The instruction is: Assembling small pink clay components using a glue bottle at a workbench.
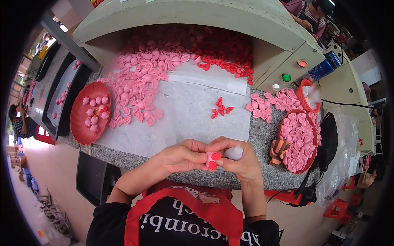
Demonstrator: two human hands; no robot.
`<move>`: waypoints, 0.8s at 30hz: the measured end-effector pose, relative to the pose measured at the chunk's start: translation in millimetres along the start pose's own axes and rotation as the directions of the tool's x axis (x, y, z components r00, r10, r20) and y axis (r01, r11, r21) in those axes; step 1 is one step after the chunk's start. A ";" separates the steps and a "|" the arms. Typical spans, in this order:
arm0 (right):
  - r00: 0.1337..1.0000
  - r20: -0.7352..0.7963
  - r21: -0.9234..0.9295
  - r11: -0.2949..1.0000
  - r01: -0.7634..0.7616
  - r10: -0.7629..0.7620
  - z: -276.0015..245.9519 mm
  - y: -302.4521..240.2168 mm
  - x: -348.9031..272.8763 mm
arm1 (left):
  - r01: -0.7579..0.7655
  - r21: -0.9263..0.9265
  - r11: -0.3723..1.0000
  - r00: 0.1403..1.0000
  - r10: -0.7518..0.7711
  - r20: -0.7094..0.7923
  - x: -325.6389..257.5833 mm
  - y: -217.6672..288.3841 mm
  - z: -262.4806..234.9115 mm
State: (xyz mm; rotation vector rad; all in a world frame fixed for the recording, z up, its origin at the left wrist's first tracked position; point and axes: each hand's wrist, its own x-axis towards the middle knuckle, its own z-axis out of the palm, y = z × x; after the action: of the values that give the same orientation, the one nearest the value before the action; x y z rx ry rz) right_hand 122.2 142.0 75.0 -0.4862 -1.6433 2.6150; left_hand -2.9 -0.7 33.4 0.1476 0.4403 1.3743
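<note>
Slants left forearm in diagonally, right forearm nearly upright, wrists turned inward over near edge of speckled stone desk. Pinches small pink piece with two smooth red ovals between left hand and right hand; also holds whitish cone-shaped bag in right hand. Faces ruffled pink pieces spread over white paper toward desk's left edge.

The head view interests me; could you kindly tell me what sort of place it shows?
Probably a factory workshop: many loose pink pieces and small red pieces lie heaped at the speckled bench, and another person is visible beyond.
</note>
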 end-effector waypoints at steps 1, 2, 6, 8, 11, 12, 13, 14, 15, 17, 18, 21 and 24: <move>0.999 0.028 -0.022 1.000 0.019 -0.019 -1.7 0.9 0.5 | 0.018 -0.001 1.000 1.000 -0.018 0.002 0.3 1.5 1.0; 0.998 0.057 -0.043 0.998 0.040 -0.037 -2.7 1.2 1.0 | 0.019 -0.001 1.000 1.000 -0.019 0.003 1.2 1.9 0.5; 1.000 0.012 -0.031 0.999 -0.010 0.010 2.3 -8.5 -0.5 | 0.019 -0.034 0.999 1.000 -0.018 0.009 6.8 0.0 -1.7; 0.981 -0.170 -0.165 0.984 0.066 -0.095 7.8 -11.9 -2.2 | -0.011 -0.055 0.998 1.000 0.012 0.015 10.5 -1.2 0.4; 0.636 -0.341 -0.657 0.659 0.365 -0.692 19.3 7.6 -2.1 | -0.175 -0.147 0.974 0.975 0.192 0.109 17.3 -7.3 4.9; 0.639 -0.337 -0.657 0.659 0.366 -0.692 22.8 12.7 -5.7 | -0.245 -0.180 0.953 0.961 0.263 0.082 21.0 -10.8 9.3; 0.596 -0.273 -0.735 0.564 0.378 -0.755 26.1 17.8 -9.9 | -0.315 -0.211 0.925 0.942 0.332 0.051 23.5 -12.1 12.9; 0.552 -0.201 -0.801 0.461 0.383 -0.809 28.7 21.3 -10.2 | -0.320 -0.212 0.923 0.940 0.337 0.048 24.5 -10.7 16.0; 0.547 -0.196 -0.807 0.451 0.382 -0.814 32.6 23.5 -9.1 | -0.318 -0.199 0.927 0.944 0.329 0.023 24.6 -10.3 20.8; 0.528 -0.223 -0.821 0.449 0.351 -0.820 36.2 26.0 -5.6 | -0.311 -0.187 0.932 0.948 0.317 -0.001 25.3 -13.1 25.4; 0.508 -0.243 -0.832 0.447 0.329 -0.826 36.3 26.5 -3.0 | -0.329 -0.211 0.920 0.941 0.338 0.005 25.7 -14.3 25.8; 0.485 -0.235 -0.843 0.425 0.330 -0.842 36.0 27.0 -0.7 | -0.353 -0.211 0.911 0.932 0.363 0.008 22.7 -12.9 30.7; 0.476 -0.220 -0.841 0.413 0.350 -0.851 38.8 26.6 -2.5 | -0.357 -0.196 0.913 0.929 0.368 0.021 21.9 -12.1 33.3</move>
State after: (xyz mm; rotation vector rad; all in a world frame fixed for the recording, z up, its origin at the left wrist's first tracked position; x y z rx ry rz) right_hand 118.2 95.6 67.7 -0.4860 -1.9288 0.9728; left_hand 23.9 23.1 54.7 0.1159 0.2362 1.7665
